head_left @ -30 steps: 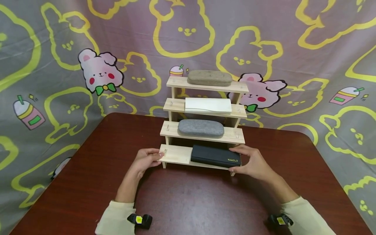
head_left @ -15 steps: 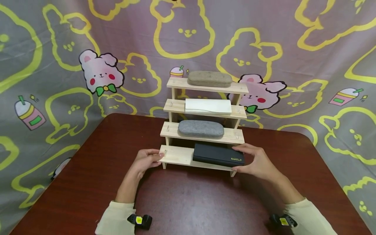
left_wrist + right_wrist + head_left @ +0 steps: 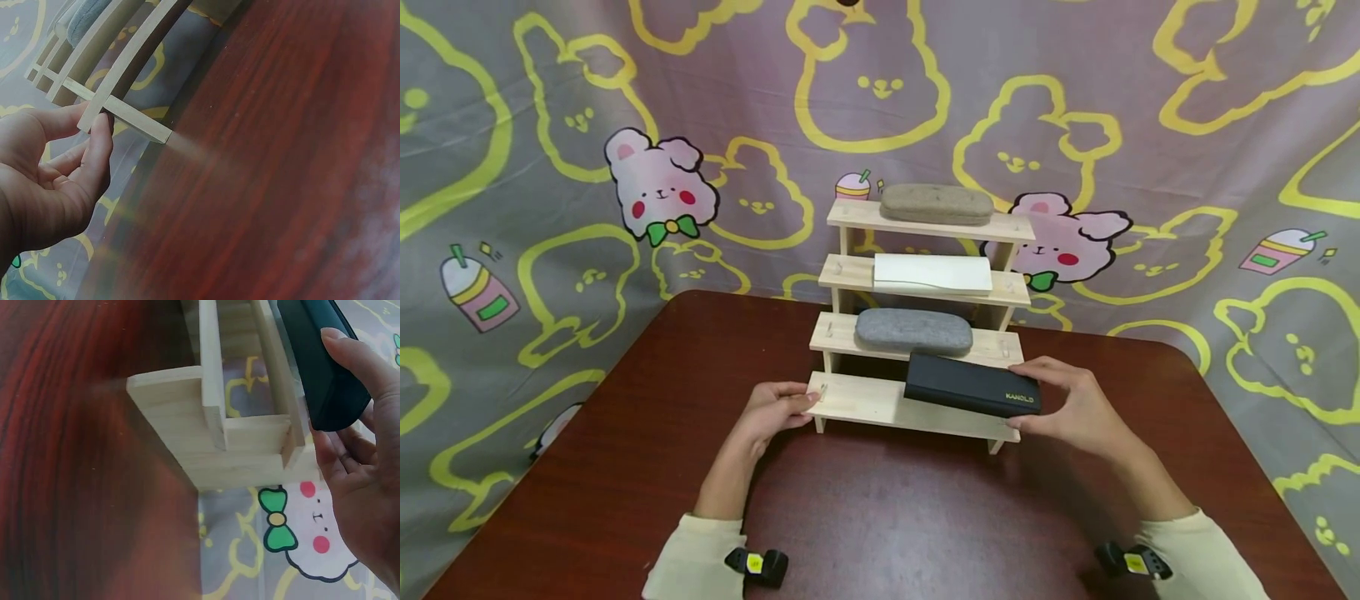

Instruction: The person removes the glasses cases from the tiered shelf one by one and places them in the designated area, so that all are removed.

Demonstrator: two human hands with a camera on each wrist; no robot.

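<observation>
A black glasses case with gold lettering is gripped at its right end by my right hand, thumb in front and fingers behind. It tilts slightly, raised over the right part of the lowest shelf. In the right wrist view the dark case is apart from the lowest board. My left hand pinches the left end of that board on the wooden tiered stand. The left wrist view shows thumb and fingers of the left hand on the board's end.
On the tiers above sit a grey felt glasses case, a white case and a brown case at the top. The stand is on a dark red wooden table. A patterned curtain hangs behind.
My right hand has lifted the black glasses case off the lowest shelf and moved it to the right. The left hand keeps its place on the board.
</observation>
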